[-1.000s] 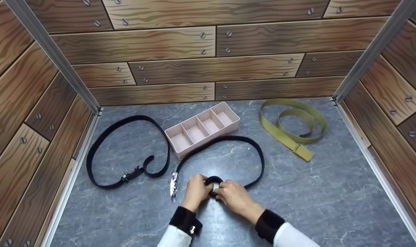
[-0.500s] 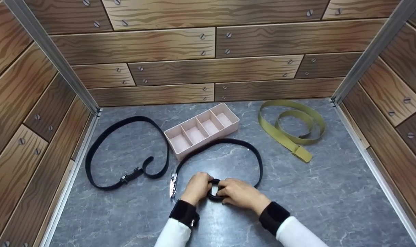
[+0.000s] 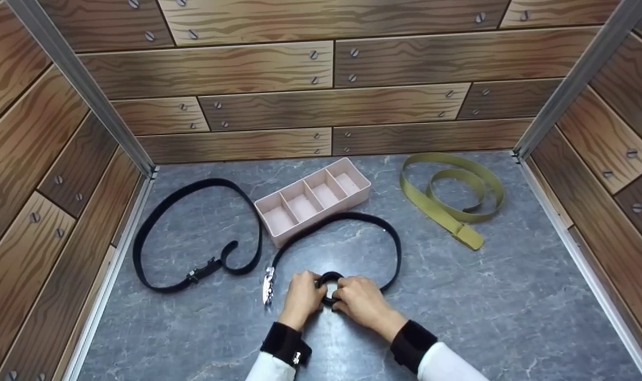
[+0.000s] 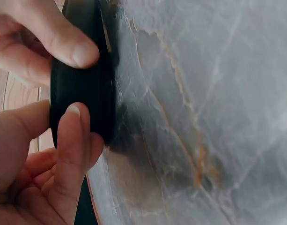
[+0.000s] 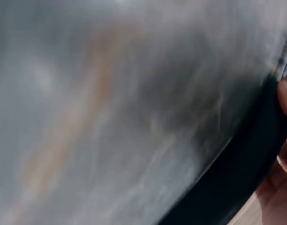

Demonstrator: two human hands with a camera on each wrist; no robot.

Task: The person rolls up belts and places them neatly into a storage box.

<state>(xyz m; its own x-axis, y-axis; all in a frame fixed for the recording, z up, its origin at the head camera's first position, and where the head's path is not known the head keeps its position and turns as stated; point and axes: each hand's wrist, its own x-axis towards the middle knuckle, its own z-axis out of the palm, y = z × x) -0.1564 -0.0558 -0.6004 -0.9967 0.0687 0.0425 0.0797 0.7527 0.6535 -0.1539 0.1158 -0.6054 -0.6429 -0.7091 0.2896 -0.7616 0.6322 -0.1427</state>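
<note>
A black belt point(image 3: 397, 248) with a shiny silver buckle point(image 3: 268, 286) lies standing on its edge on the floor, its tail rolled into a small ring point(image 3: 329, 276) between the two hands. My left hand point(image 3: 302, 296) grips the ring from the left side, thumb and fingers pinching the strap. On the opposite side, my right hand point(image 3: 362, 301) holds the coil with curled fingers. Up close in the left wrist view, fingers and a thumb press on the rolled strap point(image 4: 77, 93). The right wrist view is blurred and shows the strap point(image 5: 227, 173) with fingertips at the right edge.
A pink four-section tray point(image 3: 300, 206) stands behind the belt, close to its strap. Another black belt point(image 3: 141, 227) lies looped at left. At right rests a loosely coiled olive-yellow belt point(image 3: 432, 206). Wood-patterned walls point(image 3: 278, 108) enclose the grey marbled floor point(image 3: 511, 296).
The belt's big loop has drawn in slightly on the right. My right hand has shifted over the coil and back, while the left hand has stayed at the coil's left side.
</note>
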